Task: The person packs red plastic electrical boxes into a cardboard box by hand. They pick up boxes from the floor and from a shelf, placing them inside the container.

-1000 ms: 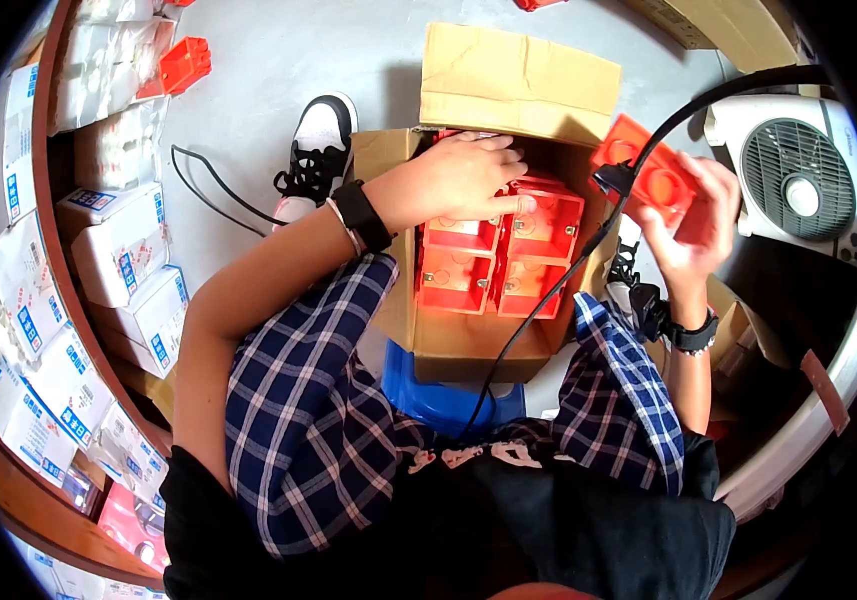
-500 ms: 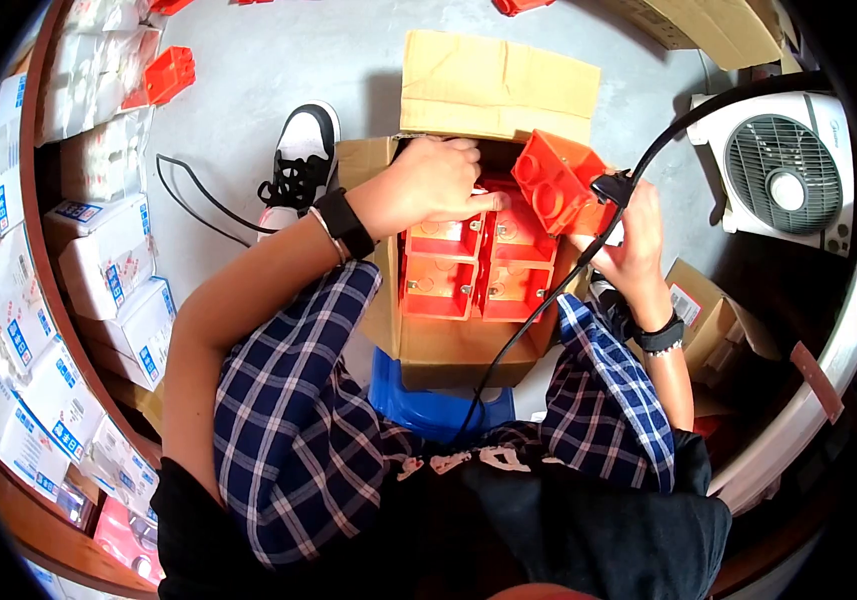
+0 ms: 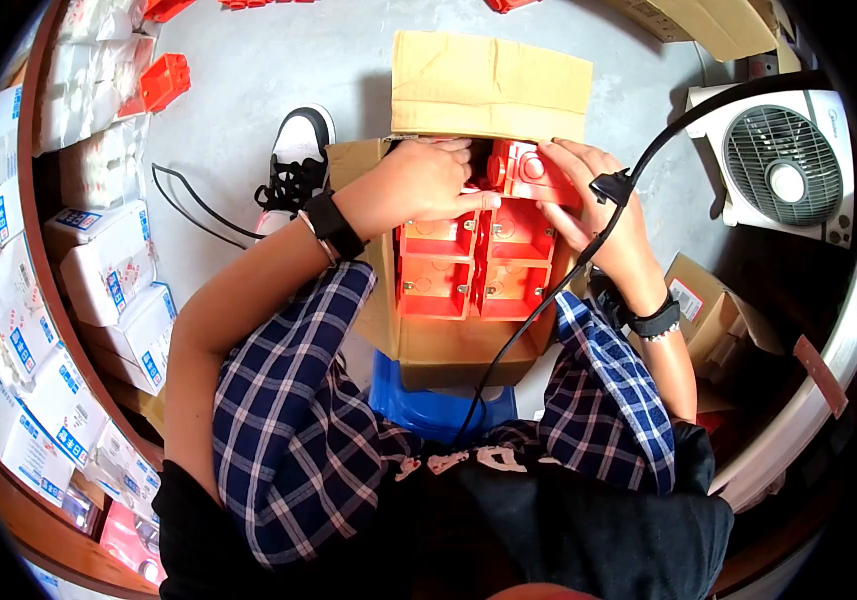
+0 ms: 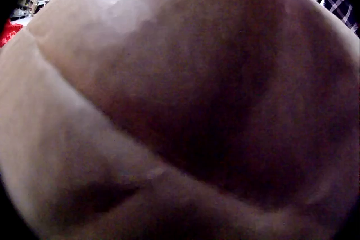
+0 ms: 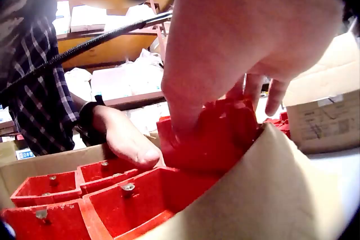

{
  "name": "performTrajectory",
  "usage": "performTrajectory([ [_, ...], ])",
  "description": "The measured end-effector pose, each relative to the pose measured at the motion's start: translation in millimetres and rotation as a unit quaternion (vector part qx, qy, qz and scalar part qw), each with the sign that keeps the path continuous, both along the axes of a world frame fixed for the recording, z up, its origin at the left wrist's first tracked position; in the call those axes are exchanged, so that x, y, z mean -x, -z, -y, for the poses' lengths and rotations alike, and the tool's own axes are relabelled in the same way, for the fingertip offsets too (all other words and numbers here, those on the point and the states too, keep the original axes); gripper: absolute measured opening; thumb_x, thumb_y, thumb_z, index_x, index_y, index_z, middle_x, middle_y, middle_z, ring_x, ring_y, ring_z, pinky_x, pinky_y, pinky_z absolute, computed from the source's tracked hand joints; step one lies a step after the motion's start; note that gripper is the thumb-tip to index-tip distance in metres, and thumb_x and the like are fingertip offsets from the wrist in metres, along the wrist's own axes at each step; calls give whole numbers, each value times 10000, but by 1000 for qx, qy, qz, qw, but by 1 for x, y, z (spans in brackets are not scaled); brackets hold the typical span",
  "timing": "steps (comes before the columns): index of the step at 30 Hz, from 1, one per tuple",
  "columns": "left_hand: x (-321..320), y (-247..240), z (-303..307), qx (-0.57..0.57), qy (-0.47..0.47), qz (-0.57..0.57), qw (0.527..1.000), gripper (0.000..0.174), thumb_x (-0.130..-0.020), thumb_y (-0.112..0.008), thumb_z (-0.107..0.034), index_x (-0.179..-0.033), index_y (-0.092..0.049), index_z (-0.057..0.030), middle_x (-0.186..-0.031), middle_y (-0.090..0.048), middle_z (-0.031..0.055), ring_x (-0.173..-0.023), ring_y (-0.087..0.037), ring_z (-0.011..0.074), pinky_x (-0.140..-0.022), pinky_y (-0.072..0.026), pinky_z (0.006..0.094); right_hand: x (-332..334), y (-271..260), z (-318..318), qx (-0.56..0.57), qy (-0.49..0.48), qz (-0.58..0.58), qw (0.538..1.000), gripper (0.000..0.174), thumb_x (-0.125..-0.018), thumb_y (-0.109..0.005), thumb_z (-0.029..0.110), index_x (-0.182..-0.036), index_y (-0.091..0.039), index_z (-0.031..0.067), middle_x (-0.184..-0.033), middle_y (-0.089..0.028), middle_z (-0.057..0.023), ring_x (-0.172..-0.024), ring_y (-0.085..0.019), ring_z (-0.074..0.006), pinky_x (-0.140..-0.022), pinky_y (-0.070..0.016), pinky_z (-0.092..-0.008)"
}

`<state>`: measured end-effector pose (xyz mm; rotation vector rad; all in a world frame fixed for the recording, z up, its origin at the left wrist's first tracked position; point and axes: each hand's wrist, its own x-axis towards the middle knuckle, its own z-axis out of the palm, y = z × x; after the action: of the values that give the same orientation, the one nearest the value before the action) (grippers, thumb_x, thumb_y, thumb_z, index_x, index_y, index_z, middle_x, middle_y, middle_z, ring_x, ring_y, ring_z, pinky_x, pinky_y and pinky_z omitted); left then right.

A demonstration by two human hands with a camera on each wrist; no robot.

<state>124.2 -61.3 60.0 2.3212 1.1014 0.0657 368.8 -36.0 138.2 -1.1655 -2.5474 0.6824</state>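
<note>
My right hand (image 3: 603, 205) grips a red plastic box (image 3: 536, 175), thumb on its near side and fingers over its far edge, at the back right inside the cardboard box (image 3: 468, 350). In the right wrist view the held box (image 5: 208, 136) is tilted, next to the cardboard wall. My left hand (image 3: 418, 182) rests at the back left of the carton, its thumb stretched over several open red boxes (image 3: 435, 288) set in rows; its fingertips are partly hidden. Only blurred skin of the left hand (image 4: 185, 93) fills most of the left wrist view.
A black cable (image 3: 523, 340) crosses in front of the carton's right side. A white fan (image 3: 786, 165) and an open carton (image 3: 693, 290) stand to the right, a blue stool (image 3: 398, 400) below. Shelves with white boxes (image 3: 98, 280) line the left; loose red boxes (image 3: 163, 82) lie beyond.
My right hand has brought the red box leftward from outside the carton and lowered it into the back right, turning it on the way. The left hand has stayed over the carton's back left.
</note>
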Motion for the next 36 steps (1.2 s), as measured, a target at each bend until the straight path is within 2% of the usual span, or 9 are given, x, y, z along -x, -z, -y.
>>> performTrajectory([
  [1, 1, -2, -1, 0, 0, 1, 1000, 742, -943, -375, -629, -890, -698, 36, -999, -696, 129, -1042, -616, 265, -872, -510, 392, 2, 1, 0, -31, -4, 11, 999, 560, -725, -746, 135, -1264, -594, 113, -1129, -623, -117, -1034, -595, -316, -882, -489, -405],
  [3, 4, -7, -1, 8, 30, -44, 999, 677, -962, -407, -566, -1201, -612, 33, -1281, -593, 205, -1176, -577, 304, -952, -488, 385, 5, 0, 0, -35, -8, 31, 999, 584, -715, -741, 105, -1276, -578, 113, -1156, -609, -107, -1063, -581, -309, -884, -483, -414],
  [9, 9, -28, 0, 62, 17, -45, 997, 650, -955, -439, -548, -1102, -649, 49, -1258, -594, 230, -898, -668, 341, -782, -541, 420, 13, -3, 1, -26, -6, 58, 998, 613, -677, -746, 67, -1256, -547, 64, -1168, -583, -128, -1060, -567, -331, -893, -473, -430],
  [15, 4, -45, -10, 170, 11, -107, 980, 584, -944, -478, -528, -951, -672, 23, -1101, -654, 211, -859, -663, 337, -756, -538, 427, 13, -1, -3, -17, -20, 25, 999, 606, -670, -737, 35, -1238, -528, 47, -1150, -574, -147, -1063, -547, -356, -907, -460, -437],
  [21, 10, -25, 4, -10, -24, 43, 999, 535, -946, -493, -499, -937, -680, 2, -1084, -666, 193, -903, -660, 339, -767, -537, 427, 9, 10, -3, -7, -13, 3, 1000, 620, -680, -728, 14, -1259, -512, 58, -1176, -561, -153, -1072, -531, -366, -928, -447, -441],
  [24, 6, -28, -3, 129, -16, -15, 991, 590, -921, -460, -563, -1045, -702, -39, -1100, -648, 214, -965, -648, 351, -869, -512, 431, 9, 13, 1, 7, 4, 9, 1000, 631, -683, -729, 18, -1273, -512, 69, -1198, -556, -152, -1078, -523, -367, -935, -443, -443],
  [28, 5, 3, -8, 81, 55, 16, 995, 596, -913, -459, -575, -1072, -700, -55, -1109, -647, 212, -1001, -640, 348, -894, -502, 437, 10, 13, 2, 7, 12, 26, 1000, 642, -664, -737, 23, -1268, -528, 74, -1194, -563, -154, -1071, -520, -368, -943, -432, -444],
  [30, 4, -4, -13, 125, 95, -73, 985, 506, -944, -487, -471, -1155, -643, -38, -1169, -643, 165, -1044, -621, 338, -907, -498, 412, 11, 13, 3, 4, 6, 31, 999, 642, -657, -739, 24, -1263, -534, 73, -1189, -566, -154, -1065, -521, -367, -946, -428, -444],
  [36, 7, -21, -12, 183, 49, -49, 981, 620, -890, -507, -578, -1213, -630, -64, -1236, -604, 190, -1156, -562, 348, -1019, -424, 439, 15, 12, 3, 3, 6, 34, 999, 638, -654, -742, 28, -1257, -539, 69, -1165, -575, -144, -1064, -522, -364, -945, -426, -445],
])
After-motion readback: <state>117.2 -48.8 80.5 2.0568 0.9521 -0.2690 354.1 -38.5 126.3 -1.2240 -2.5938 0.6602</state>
